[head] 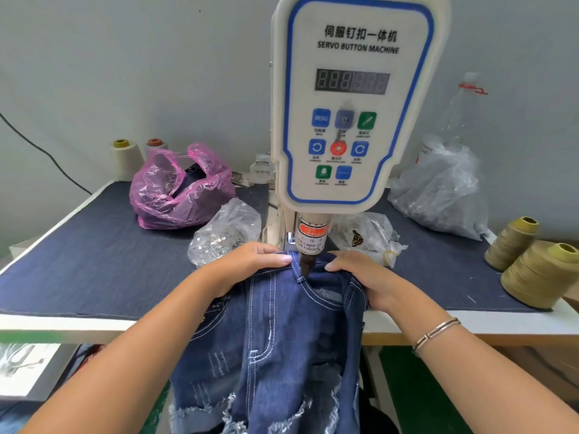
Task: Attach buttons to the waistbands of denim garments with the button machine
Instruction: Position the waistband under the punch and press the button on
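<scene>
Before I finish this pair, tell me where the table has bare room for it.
Left: the denim-covered table is bare in front of the pink bag. Right: a smaller patch lies between the clear bags and thread cones. Crowded around the machine's punch, where both hands hold the waistband.

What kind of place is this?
Probably a small clothing workshop: a servo button machine stands on a fabric-covered table, denim shorts lie under its head, and big thread cones sit nearby.
</scene>
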`<state>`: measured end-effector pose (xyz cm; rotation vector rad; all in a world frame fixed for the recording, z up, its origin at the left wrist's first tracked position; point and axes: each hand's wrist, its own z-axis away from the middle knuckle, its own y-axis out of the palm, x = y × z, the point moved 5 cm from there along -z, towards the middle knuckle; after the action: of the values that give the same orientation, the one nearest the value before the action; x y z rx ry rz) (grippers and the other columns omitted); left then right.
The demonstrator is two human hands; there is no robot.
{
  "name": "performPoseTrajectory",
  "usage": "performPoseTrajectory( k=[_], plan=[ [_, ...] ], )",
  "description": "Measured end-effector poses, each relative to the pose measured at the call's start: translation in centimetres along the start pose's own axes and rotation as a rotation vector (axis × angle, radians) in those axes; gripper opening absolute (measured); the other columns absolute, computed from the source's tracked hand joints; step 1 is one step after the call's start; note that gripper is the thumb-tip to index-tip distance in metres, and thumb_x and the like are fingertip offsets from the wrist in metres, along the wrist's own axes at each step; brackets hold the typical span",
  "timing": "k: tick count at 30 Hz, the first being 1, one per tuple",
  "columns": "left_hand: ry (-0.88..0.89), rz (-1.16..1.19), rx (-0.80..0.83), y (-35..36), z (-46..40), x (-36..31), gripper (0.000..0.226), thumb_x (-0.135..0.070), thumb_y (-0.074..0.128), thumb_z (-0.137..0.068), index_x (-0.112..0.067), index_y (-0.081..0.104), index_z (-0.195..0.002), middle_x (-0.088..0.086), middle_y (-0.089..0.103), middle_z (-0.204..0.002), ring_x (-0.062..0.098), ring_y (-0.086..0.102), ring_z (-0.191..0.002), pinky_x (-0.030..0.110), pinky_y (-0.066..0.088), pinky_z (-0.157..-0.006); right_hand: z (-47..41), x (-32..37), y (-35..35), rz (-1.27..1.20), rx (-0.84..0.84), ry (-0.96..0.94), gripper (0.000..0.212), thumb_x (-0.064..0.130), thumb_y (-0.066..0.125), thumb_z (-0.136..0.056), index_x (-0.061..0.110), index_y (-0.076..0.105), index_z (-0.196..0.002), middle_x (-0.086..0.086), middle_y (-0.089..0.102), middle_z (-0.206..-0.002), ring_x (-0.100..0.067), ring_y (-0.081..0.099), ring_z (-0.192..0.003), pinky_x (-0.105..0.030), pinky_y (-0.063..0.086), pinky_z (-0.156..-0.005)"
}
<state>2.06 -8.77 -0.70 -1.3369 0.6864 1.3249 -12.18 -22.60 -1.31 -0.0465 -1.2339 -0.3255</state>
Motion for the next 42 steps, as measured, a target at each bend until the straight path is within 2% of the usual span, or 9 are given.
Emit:
performPoseTrajectory(
  k=[4, 8, 13, 17, 22, 26, 31, 35, 42],
  plan=[
    [-0.072, 0.074, -0.1, 0.0, -0.9, 0.8, 0.058, -0.058, 0.069, -0.064, -0.024, 0.072, -0.111, -0.005, 0.07, -0.118, 0.015, 0.062, -0.115, 0.035, 0.037, -0.109, -0.7, 0.3, -1.6, 0.204, -0.108, -0.018, 0.019, 0.005, 0.059, -0.089, 0.011, 0.066, -0.105, -0.015, 0.071, -0.103, -0.02, 0.068, -0.087, -0.029, 0.054, -0.079],
    [-0.086, 0.155, -0.109, 0.6, -1.3, 1.6, 0.027, -0.045, 0.067, -0.07, -0.023, 0.075, -0.083, 0.001, 0.075, -0.101, 0.019, 0.069, -0.098, 0.025, 0.051, -0.087, -0.7, 0.4, -1.8, 0.43, -0.177, -0.099, 0.022, 0.011, 0.065, -0.088, 0.025, 0.062, -0.106, -0.001, 0.07, -0.108, -0.013, 0.065, -0.099, -0.023, 0.05, -0.085],
    [-0.088, 0.227, -0.041, 1.1, -1.5, 1.6, 0.048, -0.053, 0.076, -0.061, -0.017, 0.078, -0.093, 0.01, 0.074, -0.103, 0.025, 0.072, -0.094, 0.032, 0.054, -0.082, -0.4, 0.5, -1.2, 0.677, -0.126, -0.007, 0.052, 0.059, 0.074, -0.066, 0.032, 0.058, -0.108, 0.007, 0.065, -0.11, -0.008, 0.062, -0.102, -0.026, 0.049, -0.088],
    [-0.055, 0.202, -0.084, 0.7, -1.8, 1.3, 0.065, -0.044, 0.08, -0.058, -0.003, 0.069, -0.107, 0.017, 0.072, -0.108, 0.027, 0.069, -0.094, 0.038, 0.052, -0.091, -0.3, 0.9, -0.9, 0.866, -0.051, 0.092, 0.058, 0.053, 0.077, -0.067, 0.026, 0.058, -0.114, 0.008, 0.063, -0.109, -0.009, 0.06, -0.1, -0.026, 0.049, -0.089],
    [0.004, 0.205, -0.09, 1.0, -2.2, 1.0, 0.031, -0.02, 0.065, -0.089, -0.009, 0.065, -0.118, 0.006, 0.071, -0.116, 0.015, 0.067, -0.103, 0.02, 0.053, -0.086, -0.6, 1.2, -1.3, 0.739, -0.088, 0.046, 0.024, 0.019, 0.07, -0.082, 0.019, 0.065, -0.105, -0.007, 0.072, -0.103, -0.023, 0.068, -0.097, -0.034, 0.054, -0.087],
    [-0.002, 0.199, -0.098, 1.2, -2.4, 1.3, 0.03, -0.018, 0.061, -0.093, -0.01, 0.064, -0.121, 0.003, 0.07, -0.118, 0.01, 0.067, -0.104, 0.012, 0.05, -0.08, -0.8, 0.5, -1.7, 0.444, -0.158, 0.03, 0.027, 0.0, 0.056, -0.085, 0.014, 0.065, -0.106, -0.015, 0.071, -0.105, -0.027, 0.068, -0.098, -0.04, 0.052, -0.091],
    [-0.017, 0.233, -0.096, 1.3, -2.2, 1.8, 0.066, -0.04, 0.07, -0.072, -0.001, 0.059, -0.125, 0.013, 0.067, -0.121, 0.027, 0.063, -0.114, 0.033, 0.049, -0.099, -1.1, -1.0, -1.3, 0.207, -0.106, 0.053, 0.024, 0.013, 0.059, -0.084, 0.024, 0.069, -0.103, -0.01, 0.073, -0.106, -0.017, 0.07, -0.09, -0.03, 0.054, -0.082],
    [-0.02, 0.263, -0.108, 1.2, -2.4, 1.9, 0.072, -0.039, 0.071, -0.069, 0.003, 0.057, -0.125, 0.018, 0.066, -0.122, 0.032, 0.062, -0.114, 0.036, 0.049, -0.098, -1.0, -1.6, -1.0, 0.163, 0.018, 0.073, 0.062, 0.035, 0.077, -0.067, 0.016, 0.058, -0.123, -0.008, 0.069, -0.117, -0.02, 0.067, -0.104, -0.033, 0.053, -0.092],
    [-0.036, 0.345, -0.065, 1.3, -2.1, 2.5, 0.067, -0.037, 0.078, -0.071, 0.001, 0.058, -0.122, 0.018, 0.067, -0.119, 0.028, 0.066, -0.105, 0.039, 0.051, -0.097, -0.5, -1.2, -0.4, 0.303, 0.158, 0.055, 0.066, 0.011, 0.079, -0.068, 0.023, 0.055, -0.129, 0.001, 0.065, -0.127, -0.018, 0.061, -0.118, -0.036, 0.049, -0.1]
  ],
)
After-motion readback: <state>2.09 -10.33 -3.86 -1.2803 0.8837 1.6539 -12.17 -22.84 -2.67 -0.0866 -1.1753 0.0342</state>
